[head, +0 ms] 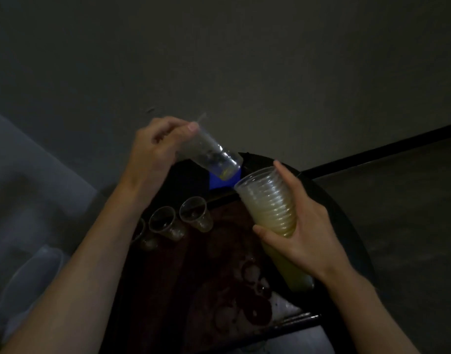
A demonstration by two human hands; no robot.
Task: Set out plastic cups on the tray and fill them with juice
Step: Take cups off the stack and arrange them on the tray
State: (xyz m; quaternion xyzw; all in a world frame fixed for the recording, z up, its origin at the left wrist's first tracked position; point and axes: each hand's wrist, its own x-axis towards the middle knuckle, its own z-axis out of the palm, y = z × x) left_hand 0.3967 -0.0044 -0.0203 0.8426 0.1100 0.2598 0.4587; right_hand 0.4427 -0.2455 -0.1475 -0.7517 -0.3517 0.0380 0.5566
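My right hand grips a tall stack of clear plastic cups, tilted with its open mouth toward the upper left. My left hand pinches the rim of a single clear cup, held tilted just above and left of the stack's mouth, its base pointing down at the stack. Below both hands lies a dark patterned tray. Three clear cups stand upright along the tray's left side: and a third cup partly hidden by my left forearm.
The tray sits on a round black table. Something blue shows behind the held cup. A pale translucent object lies at the lower left. The scene is dim; a dark wall strip runs at right.
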